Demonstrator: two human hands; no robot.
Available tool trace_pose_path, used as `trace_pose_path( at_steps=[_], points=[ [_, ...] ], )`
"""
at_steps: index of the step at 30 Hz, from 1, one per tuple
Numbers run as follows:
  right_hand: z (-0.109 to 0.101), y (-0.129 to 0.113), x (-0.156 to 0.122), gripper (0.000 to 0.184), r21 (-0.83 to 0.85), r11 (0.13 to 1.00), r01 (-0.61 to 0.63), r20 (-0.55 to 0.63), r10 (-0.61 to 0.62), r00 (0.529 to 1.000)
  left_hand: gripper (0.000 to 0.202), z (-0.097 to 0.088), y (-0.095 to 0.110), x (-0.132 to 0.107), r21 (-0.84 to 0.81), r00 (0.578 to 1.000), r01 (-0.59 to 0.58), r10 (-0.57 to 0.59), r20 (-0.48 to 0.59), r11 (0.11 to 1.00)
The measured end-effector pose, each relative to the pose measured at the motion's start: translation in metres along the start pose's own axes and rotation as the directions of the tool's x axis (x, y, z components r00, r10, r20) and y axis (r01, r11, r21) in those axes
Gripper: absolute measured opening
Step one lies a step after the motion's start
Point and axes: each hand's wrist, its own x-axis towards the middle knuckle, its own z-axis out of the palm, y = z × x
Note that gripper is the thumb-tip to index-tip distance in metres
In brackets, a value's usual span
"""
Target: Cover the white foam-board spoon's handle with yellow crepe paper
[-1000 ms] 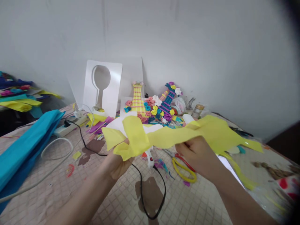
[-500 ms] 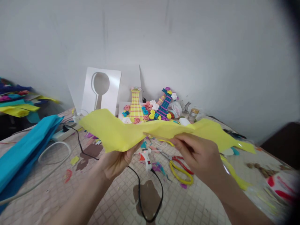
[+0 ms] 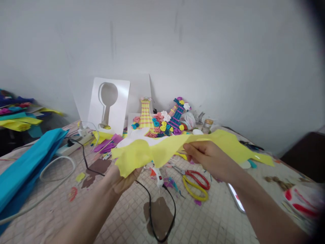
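1. since the earlier frame, the yellow paper is drooping and bunching at its left end, which was spreading out flat; white material is now showing just behind it.
2. right hand is hovering a little farther beyond the scissors than before, and more of the phone is showing to the right of the scissors.
3. yellow paper is stretching sideways beyond the scissors, raised on the left and trailing away to the right.
4. left hand is supporting the paper from beneath, well left of the scissors; its fingers are mostly hiding behind the sheet, so how closed they are, i cannot tell.
5. right fingers are curling at the paper's lower edge; how tightly they are closing, and on what, i cannot tell.
6. white glue gun is lying just left of the scissors on the tabletop, its black cord looping nearer the viewer.
7. blue paper is lying far left of the scissors.
8. two flower-trimmed tower shapes, yellow and blue, are standing well beyond the scissors.
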Motion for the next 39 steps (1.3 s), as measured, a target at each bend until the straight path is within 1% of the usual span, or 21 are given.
trace_pose_path(
  at_steps=[3,5,7,9,11,13,16,18,20,22,24,25,26,28,29,31,33,35,36,37,39],
  points=[
    [0.013,-0.003,-0.012,0.039,-0.064,0.988,0.141,-0.142,-0.149,0.979,0.048,-0.003,-0.002,0.004,-0.023,1.000,-0.001,0.002,0.011,1.000],
    [0.023,-0.006,-0.020,0.034,-0.148,0.965,0.217,-0.185,-0.243,0.952,0.048,-0.002,-0.003,0.005,-0.025,1.000,0.003,-0.003,0.003,1.000],
    [0.029,-0.008,-0.025,0.031,-0.213,0.944,0.254,-0.215,-0.299,0.930,0.047,0.000,-0.004,0.004,-0.034,1.000,0.011,-0.010,0.014,0.999],
    [0.032,-0.009,-0.026,0.032,-0.235,0.945,0.226,-0.232,-0.280,0.932,0.046,0.003,-0.004,0.003,-0.037,1.000,0.019,-0.018,0.024,0.999],
    [0.031,-0.009,-0.025,0.036,-0.199,0.968,0.153,-0.201,-0.193,0.960,0.044,0.004,-0.004,0.002,-0.028,1.000,0.008,-0.007,0.023,1.000],
    [0.030,-0.009,-0.023,0.039,-0.136,0.987,0.079,-0.138,-0.098,0.986,0.043,0.005,-0.003,0.002,-0.017,0.999,-0.005,0.006,0.038,1.000],
    [0.026,-0.008,-0.021,0.042,-0.058,0.998,0.007,-0.047,-0.010,0.999,0.044,0.008,-0.003,0.000,-0.009,0.998,-0.017,0.017,0.062,1.000],
    [0.024,-0.005,-0.021,0.042,-0.018,0.999,-0.026,0.004,0.026,1.000,0.045,0.011,-0.004,-0.001,0.001,0.999,-0.019,0.019,0.042,1.000],
    [0.021,-0.003,-0.021,0.042,0.017,1.000,-0.019,0.060,0.018,0.998,0.046,0.014,-0.005,-0.003,0.004,1.000,-0.010,0.010,-0.015,1.000],
    [0.019,-0.001,-0.021,0.044,0.050,0.999,0.018,0.117,-0.024,0.993,0.045,0.013,-0.006,-0.004,-0.014,0.998,0.008,-0.009,-0.068,1.000],
    [0.019,-0.001,-0.022,0.045,0.085,0.996,0.037,0.151,-0.049,0.987,0.043,0.009,-0.007,-0.002,-0.048,0.997,0.020,-0.023,-0.072,0.999],
    [0.019,-0.002,-0.022,0.043,0.098,0.995,0.032,0.136,-0.045,0.990,0.043,0.007,-0.007,-0.001,-0.060,0.998,0.024,-0.028,-0.056,0.998],
    [0.020,-0.003,-0.023,0.039,0.106,0.994,0.025,0.095,-0.035,0.995,0.042,0.004,-0.007,0.000,-0.071,0.999,0.032,-0.034,-0.037,0.997],
    [0.022,-0.005,-0.025,0.030,0.090,0.995,0.048,-0.045,-0.044,0.998,0.043,0.002,-0.006,0.002,-0.083,0.998,0.061,-0.062,-0.009,0.995],
    [0.023,-0.006,-0.027,0.026,0.061,0.995,0.079,-0.122,-0.071,0.990,0.043,0.002,-0.006,0.003,-0.091,0.997,0.082,-0.083,0.000,0.992],
    [0.025,-0.005,-0.029,0.021,-0.051,0.986,0.157,-0.258,-0.165,0.952,0.045,0.005,-0.004,0.002,-0.114,0.992,0.125,-0.125,0.011,0.986],
    [0.024,-0.002,-0.031,0.018,-0.196,0.958,0.210,-0.361,-0.270,0.893,0.048,0.009,-0.002,-0.001,-0.137,0.987,0.162,-0.162,0.007,0.977],
    [0.022,0.001,-0.030,0.018,-0.298,0.926,0.230,-0.412,-0.343,0.844,0.051,0.009,-0.001,-0.002,-0.152,0.979,0.204,-0.206,0.008,0.967],
    [0.021,0.002,-0.030,0.019,-0.321,0.918,0.233,-0.424,-0.359,0.831,0.051,0.007,0.000,-0.002,-0.156,0.974,0.224,-0.225,0.015,0.962],
    [0.019,0.003,-0.029,0.020,-0.323,0.918,0.232,-0.425,-0.359,0.831,0.052,0.004,0.000,-0.002,-0.158,0.971,0.238,-0.237,0.025,0.958],
    [0.016,0.001,-0.027,0.024,-0.289,0.936,0.201,-0.399,-0.309,0.863,0.053,-0.005,0.000,0.000,-0.157,0.968,0.250,-0.242,0.065,0.955]
  ],
)
